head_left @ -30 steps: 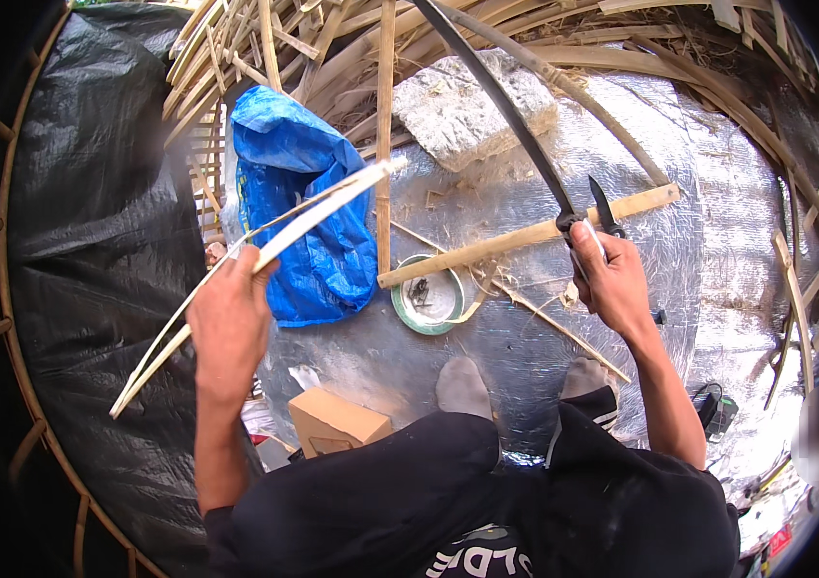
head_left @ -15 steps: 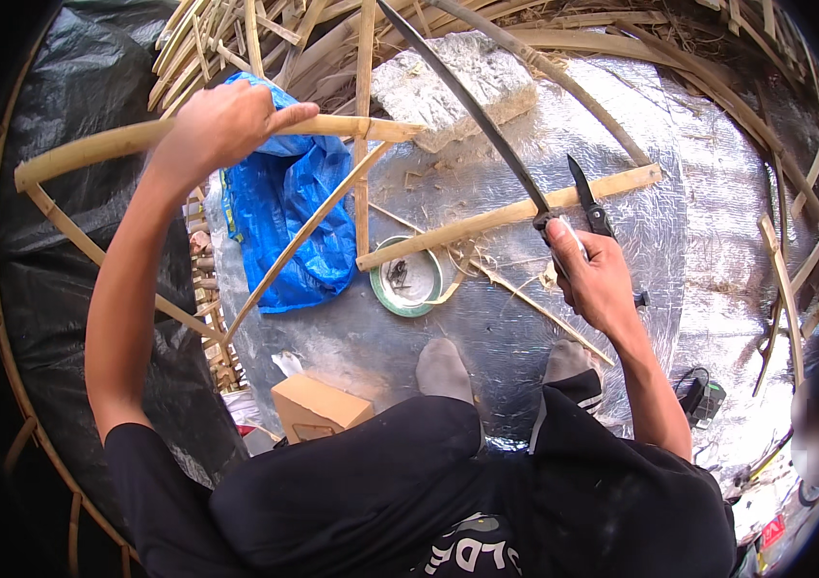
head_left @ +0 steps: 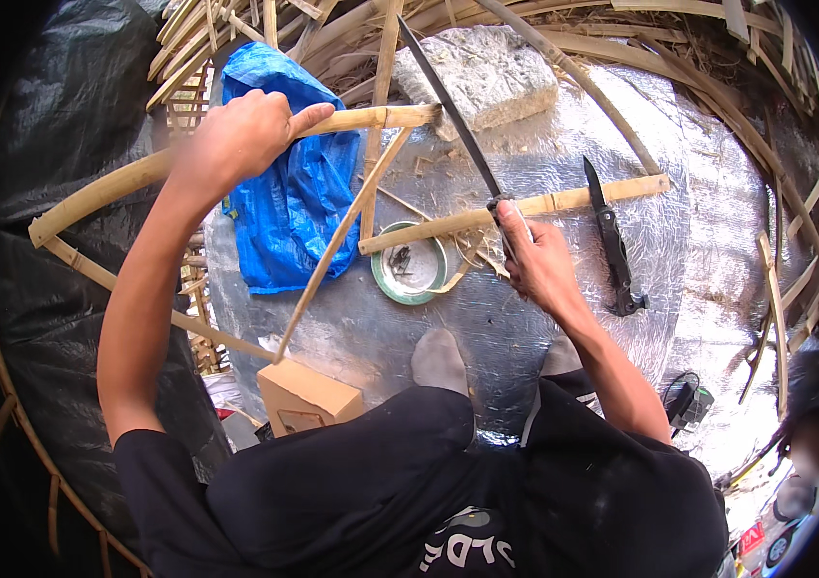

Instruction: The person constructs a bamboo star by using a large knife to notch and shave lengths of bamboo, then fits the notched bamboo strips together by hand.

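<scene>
My left hand (head_left: 236, 140) grips the upper pole of a triangular bamboo frame (head_left: 385, 117), with one finger stretched along it. The frame's thinner slats meet near a cardboard box. In my right hand (head_left: 539, 258) is the handle of a long-bladed knife (head_left: 455, 120), its dark blade slanting up and left past the end of the held pole. Another bamboo frame (head_left: 515, 214) lies on the floor, partly behind the knife. Right of my right hand, a black folding knife (head_left: 610, 231) rests with its blade out.
A blue plastic bag (head_left: 289, 212) lies behind the held frame. Beyond it are a rough stone block (head_left: 481, 77) and woven bamboo walling (head_left: 621, 43). Near my feet are a green-rimmed ring (head_left: 409, 289) with small dark pieces inside and a cardboard box (head_left: 308, 397). Silver sheeting (head_left: 563, 299) covers the floor.
The held bamboo frame has shifted down and slightly right, its lower corner now by the box. My right hand has moved left with the knife, bringing the blade beside the pole's end.
</scene>
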`<state>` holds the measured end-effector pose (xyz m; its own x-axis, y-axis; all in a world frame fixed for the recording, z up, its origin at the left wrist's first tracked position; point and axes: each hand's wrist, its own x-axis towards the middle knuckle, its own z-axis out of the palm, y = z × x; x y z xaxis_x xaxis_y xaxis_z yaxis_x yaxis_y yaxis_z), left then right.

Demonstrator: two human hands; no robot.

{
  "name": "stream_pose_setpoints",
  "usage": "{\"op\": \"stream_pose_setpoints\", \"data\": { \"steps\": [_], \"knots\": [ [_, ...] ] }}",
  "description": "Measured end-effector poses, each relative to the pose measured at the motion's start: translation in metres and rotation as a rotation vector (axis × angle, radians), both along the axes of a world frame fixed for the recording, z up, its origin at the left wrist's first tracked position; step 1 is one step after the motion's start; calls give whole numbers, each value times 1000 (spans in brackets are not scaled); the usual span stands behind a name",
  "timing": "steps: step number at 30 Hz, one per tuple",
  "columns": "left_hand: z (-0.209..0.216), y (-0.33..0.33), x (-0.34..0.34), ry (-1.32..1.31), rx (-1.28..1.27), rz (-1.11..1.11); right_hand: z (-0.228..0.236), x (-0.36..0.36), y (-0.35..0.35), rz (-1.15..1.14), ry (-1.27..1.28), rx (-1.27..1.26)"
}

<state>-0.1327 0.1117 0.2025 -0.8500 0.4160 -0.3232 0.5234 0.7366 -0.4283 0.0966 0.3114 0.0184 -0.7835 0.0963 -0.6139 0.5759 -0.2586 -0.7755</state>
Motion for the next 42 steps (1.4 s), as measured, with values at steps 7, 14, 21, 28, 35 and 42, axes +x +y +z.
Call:
{"op": "stream_pose_setpoints", "data": {
  "steps": [7,14,21,28,35,42],
  "knots": [
    [-3,-7,8,-38,4,74,48,-12,-1,-149,196,-54],
    [-18,-10,11,24,31,-13,-3,-27,-4,61,29,32],
    [-22,-26,10,-32,56,121,39,-32,-2,-105,210,28],
    [-23,-14,11,-19,99,65,-18,-36,-5,62,164,270],
    [-25,-17,12,-99,90,167,32,-31,-5,-67,147,-26],
    [-35,-22,0,-121,122,76,-7,-41,-10,99,87,217]
  ]
}}
